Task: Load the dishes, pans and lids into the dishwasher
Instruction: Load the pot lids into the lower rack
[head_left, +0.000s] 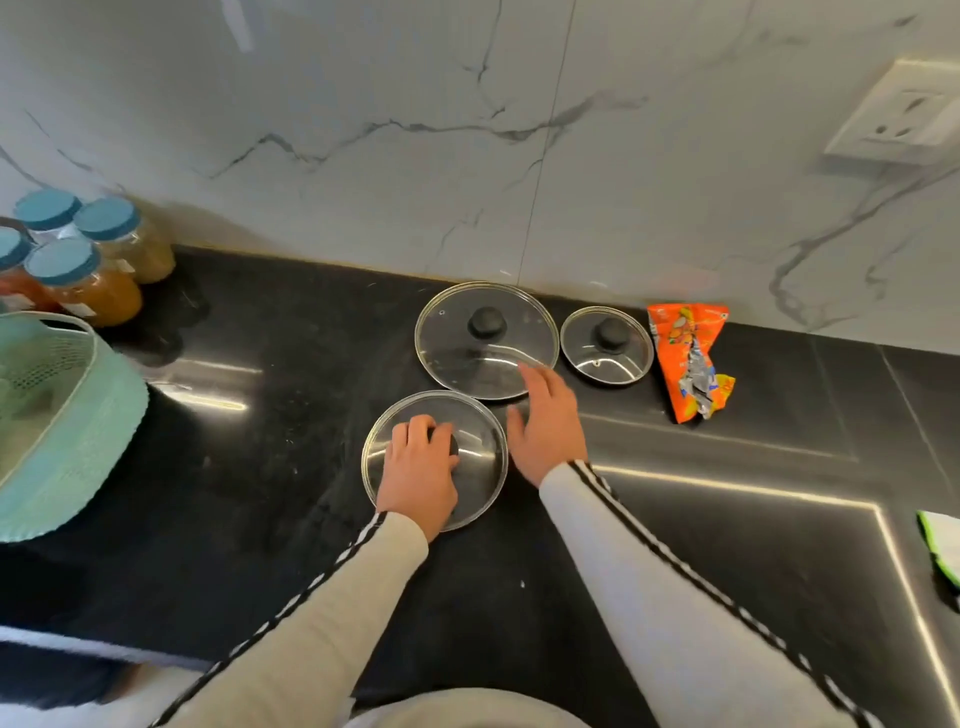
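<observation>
Three glass lids with black knobs lie on the black countertop (249, 467). My left hand (422, 467) grips the knob of the nearest lid (483, 441), which lies flat. Behind it sits the largest lid (457, 348), and my right hand (545, 421) reaches over its near right rim with fingers straight and spread, holding nothing. The smallest lid (623, 358) lies to the right of the large one. No dishwasher is in view.
A mint green basket (104, 415) stands at the left edge. Several jars with blue caps (93, 275) stand at the back left. A torn orange snack packet (691, 358) lies by the marble wall. A wall socket (904, 119) is at upper right, a cloth (940, 545) at far right.
</observation>
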